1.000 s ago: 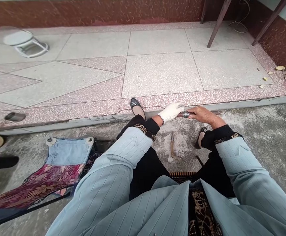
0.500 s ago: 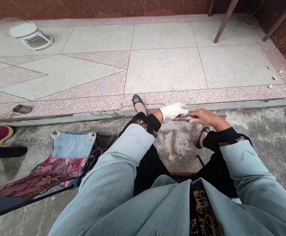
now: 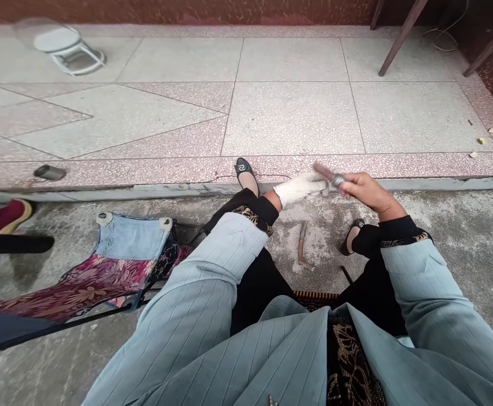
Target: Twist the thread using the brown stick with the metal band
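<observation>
I'm holding a short dark rod (image 3: 328,175) up above the concrete ground (image 3: 453,248), tilted, with a metal band around it towards the right end, though motion blur is smearing its outline. My right hand (image 3: 367,192) is bare and is pinching the rod near that band between thumb and fingers. My left hand (image 3: 299,189) is wearing a white cotton glove, and its fingers are lying close together right beside the rod; I can't tell through the blur whether they are gripping it.

Below my hands, a bent rusty metal strip (image 3: 302,245) is lying on the concrete between my feet. My left black flat shoe (image 3: 245,172) is resting on the pink speckled edge of the tiled floor (image 3: 145,172), and my right black flat shoe (image 3: 352,237) is standing on the concrete. Pale blue striped sleeves (image 3: 435,293) are covering my arms. Off to my left, a low seat with denim and floral fabric (image 3: 102,279) is standing on the concrete, and a red shoe (image 3: 5,216) is showing past it.
</observation>
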### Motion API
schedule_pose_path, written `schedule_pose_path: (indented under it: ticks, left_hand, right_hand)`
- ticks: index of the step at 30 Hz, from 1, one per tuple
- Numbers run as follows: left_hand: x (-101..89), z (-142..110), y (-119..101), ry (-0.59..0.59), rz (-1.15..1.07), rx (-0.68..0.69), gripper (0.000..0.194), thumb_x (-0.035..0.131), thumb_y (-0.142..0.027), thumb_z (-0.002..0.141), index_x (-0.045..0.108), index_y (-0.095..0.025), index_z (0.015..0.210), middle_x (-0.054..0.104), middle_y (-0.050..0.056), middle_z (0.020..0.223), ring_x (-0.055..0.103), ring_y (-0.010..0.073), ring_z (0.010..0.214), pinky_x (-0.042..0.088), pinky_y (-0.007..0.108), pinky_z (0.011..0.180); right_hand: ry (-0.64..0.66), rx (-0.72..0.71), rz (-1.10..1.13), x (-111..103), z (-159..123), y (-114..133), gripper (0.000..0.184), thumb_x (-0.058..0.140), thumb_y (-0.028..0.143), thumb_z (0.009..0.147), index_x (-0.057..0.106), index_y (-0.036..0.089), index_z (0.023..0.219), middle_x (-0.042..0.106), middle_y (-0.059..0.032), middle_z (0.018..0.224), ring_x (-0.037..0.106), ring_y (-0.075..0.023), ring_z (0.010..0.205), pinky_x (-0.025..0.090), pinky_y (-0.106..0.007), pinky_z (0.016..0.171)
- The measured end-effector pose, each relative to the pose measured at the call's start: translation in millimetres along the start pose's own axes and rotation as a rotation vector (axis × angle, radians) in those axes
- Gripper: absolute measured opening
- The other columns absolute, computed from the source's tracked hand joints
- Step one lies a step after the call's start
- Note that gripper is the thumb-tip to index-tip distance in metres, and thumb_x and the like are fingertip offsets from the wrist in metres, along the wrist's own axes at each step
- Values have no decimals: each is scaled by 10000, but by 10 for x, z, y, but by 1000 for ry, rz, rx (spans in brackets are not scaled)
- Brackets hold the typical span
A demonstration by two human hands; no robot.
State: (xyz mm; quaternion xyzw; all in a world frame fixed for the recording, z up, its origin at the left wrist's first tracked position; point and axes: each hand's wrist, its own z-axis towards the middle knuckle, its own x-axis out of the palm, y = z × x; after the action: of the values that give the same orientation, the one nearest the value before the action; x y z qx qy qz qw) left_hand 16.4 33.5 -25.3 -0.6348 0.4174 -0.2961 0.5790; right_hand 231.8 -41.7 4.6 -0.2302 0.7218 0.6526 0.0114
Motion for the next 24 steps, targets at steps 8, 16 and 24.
schedule_pose_path:
  ticks: [8, 16, 24]
  left_hand:
    - [195, 3, -98, -85, 276, 83, 284, 444, -335, 938, 660, -151, 931, 625, 11, 837, 494, 94, 668, 405, 242, 663]
    - [225, -47, -177, -117, 1089, -28, 360, 391, -340, 995, 683, -194, 1146, 717, 104, 957, 655, 233, 828, 403, 314, 713]
    - [46, -107, -175, -43, 1156, 85, 296, 488, -293, 958, 725, -233, 1125, 737, 76, 1122, 679, 215, 944, 432, 268, 753]
  right_hand:
    - [-389, 68, -65, -231, 89, -85, 461, 615, 616, 842, 558, 185, 688, 512, 2, 603, 447, -103, 541, 393, -249, 550]
    - [-227, 350, -778, -186, 179, -188, 400, 575, 518, 919, 690, 156, 793, 672, -118, 780, 574, -203, 704, 365, -307, 612]
    - [613, 275, -469, 77, 142, -99, 413, 609, 531, 874, 645, 188, 648, 567, 0, 576, 502, -135, 553, 372, -289, 595]
